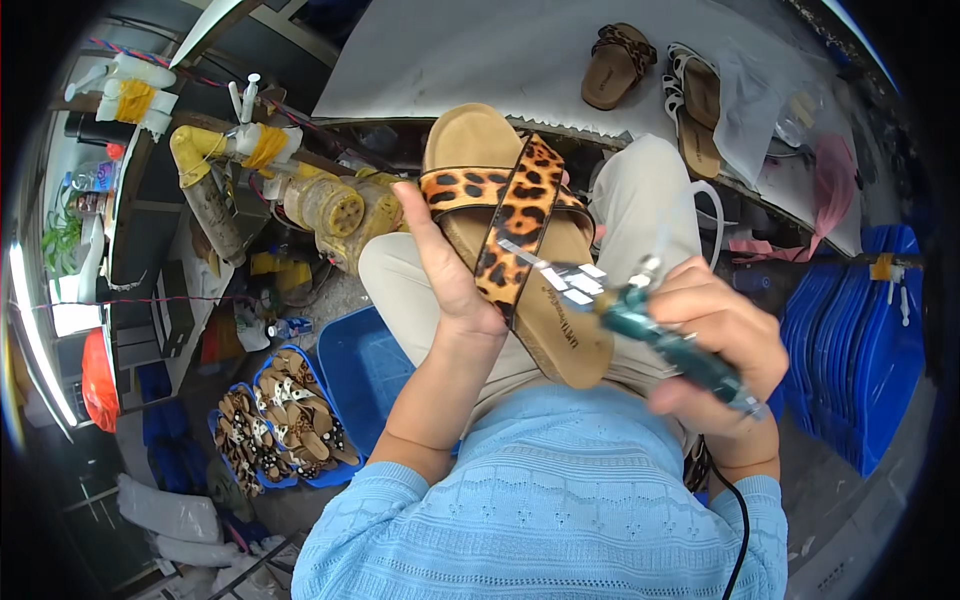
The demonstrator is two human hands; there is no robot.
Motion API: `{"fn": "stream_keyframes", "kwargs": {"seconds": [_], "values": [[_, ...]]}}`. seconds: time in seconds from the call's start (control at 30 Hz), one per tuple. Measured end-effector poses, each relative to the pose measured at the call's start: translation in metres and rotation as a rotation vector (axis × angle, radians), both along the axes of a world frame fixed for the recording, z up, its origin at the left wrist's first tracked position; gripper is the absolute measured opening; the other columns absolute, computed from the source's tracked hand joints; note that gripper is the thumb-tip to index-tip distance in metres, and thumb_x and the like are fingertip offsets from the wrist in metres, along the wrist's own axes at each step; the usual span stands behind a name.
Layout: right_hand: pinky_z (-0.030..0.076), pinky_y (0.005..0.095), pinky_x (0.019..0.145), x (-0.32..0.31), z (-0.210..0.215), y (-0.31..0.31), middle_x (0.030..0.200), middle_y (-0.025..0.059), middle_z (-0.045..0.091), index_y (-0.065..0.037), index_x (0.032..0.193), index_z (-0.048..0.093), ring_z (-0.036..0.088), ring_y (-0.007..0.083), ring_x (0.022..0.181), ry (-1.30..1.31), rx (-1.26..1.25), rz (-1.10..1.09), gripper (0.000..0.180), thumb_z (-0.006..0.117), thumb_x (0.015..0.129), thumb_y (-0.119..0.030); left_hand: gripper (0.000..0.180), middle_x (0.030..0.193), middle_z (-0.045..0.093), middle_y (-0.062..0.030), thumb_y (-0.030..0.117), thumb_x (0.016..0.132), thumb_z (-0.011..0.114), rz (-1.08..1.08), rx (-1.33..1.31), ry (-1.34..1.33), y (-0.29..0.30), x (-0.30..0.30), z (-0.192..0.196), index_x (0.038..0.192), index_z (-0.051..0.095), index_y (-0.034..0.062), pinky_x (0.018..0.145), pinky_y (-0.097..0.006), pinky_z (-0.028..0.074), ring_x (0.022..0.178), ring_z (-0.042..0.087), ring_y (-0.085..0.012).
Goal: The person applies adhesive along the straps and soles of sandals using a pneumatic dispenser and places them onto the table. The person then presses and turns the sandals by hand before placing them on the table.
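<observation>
My left hand (455,285) grips a leopard-print cross-strap sandal (470,140) with a tan footbed, held over my lap. The thumb lies along its left side, and fingertips show at its right edge. The sandal's toe points away from me and its heel toward me. In my closed right hand (725,325) is a dark green hand tool (675,350) with metal fittings, blurred in part. Its thin pale tip reaches over the crossed straps; whether it touches them I cannot tell. A black cord (742,520) hangs below this hand.
Two more sandals, one leopard print (612,75) and one black-and-white (695,105), lie on the grey tabletop (450,60) ahead. Blue crates of sandals (300,420) stand left, beside a blue bin (370,360). Stacked blue trays (850,350) are right; a yellow-stained machine (340,210) stands left.
</observation>
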State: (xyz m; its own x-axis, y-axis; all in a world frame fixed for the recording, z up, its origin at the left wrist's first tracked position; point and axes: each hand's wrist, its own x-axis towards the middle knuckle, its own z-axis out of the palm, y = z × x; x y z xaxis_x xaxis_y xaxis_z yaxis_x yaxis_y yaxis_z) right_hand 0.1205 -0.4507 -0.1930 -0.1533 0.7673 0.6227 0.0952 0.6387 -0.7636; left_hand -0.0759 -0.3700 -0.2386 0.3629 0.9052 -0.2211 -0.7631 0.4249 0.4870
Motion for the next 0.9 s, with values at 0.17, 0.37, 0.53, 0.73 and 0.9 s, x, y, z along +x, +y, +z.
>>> {"fn": "stream_keyframes", "kwargs": {"seconds": [0.17,0.37,0.53,0.73,0.9], "values": [[0.047,0.0363,0.067,-0.030,0.001,0.007,0.089,0.0160,0.069,0.000,0.082,0.060,0.062,0.0257,0.071,-0.181,0.083,-0.060,0.043,0.093,0.067,-0.022,0.109,0.127,0.058,-0.0241,0.093,0.078,0.036,0.023,-0.006,0.158,0.000,0.000,-0.008,0.143,0.045,0.0062,0.097,-0.072,0.045,0.114,0.060,-0.0426],[0.047,0.0345,0.067,-0.042,-0.006,0.013,0.089,0.0147,0.069,-0.001,0.079,0.058,0.062,0.0241,0.072,-0.217,0.115,-0.136,0.042,0.093,0.066,-0.021,0.107,0.126,0.060,-0.0213,0.092,0.077,0.039,0.074,0.002,0.204,-0.004,-0.003,-0.011,0.137,0.049,0.0040,0.097,-0.063,0.051,0.112,0.061,-0.0385],[0.048,0.0345,0.067,-0.048,-0.007,0.016,0.089,0.0143,0.069,-0.001,0.079,0.058,0.063,0.0241,0.072,-0.237,0.121,-0.168,0.042,0.093,0.065,-0.021,0.104,0.127,0.060,-0.0239,0.087,0.086,0.032,0.212,-0.062,0.247,-0.011,0.000,0.001,0.138,0.047,-0.0022,0.103,-0.048,0.051,0.115,0.060,-0.0358],[0.047,0.0341,0.065,-0.054,-0.013,0.023,0.089,0.0142,0.069,-0.001,0.079,0.059,0.062,0.0236,0.071,-0.240,0.190,-0.186,0.043,0.093,0.065,-0.023,0.112,0.135,0.054,-0.0288,0.089,0.083,0.031,0.060,0.033,0.175,-0.012,-0.005,-0.013,0.143,0.042,-0.0056,0.108,-0.045,0.045,0.121,0.057,-0.0368],[0.045,0.0331,0.063,-0.053,-0.015,0.025,0.088,0.0132,0.068,-0.001,0.078,0.061,0.061,0.0225,0.068,-0.195,0.182,-0.154,0.042,0.093,0.064,-0.025,0.116,0.136,0.053,-0.0288,0.091,0.081,0.033,0.000,0.043,0.171,-0.013,-0.006,-0.017,0.142,0.041,-0.0073,0.109,-0.045,0.044,0.122,0.057,-0.0370]]}}
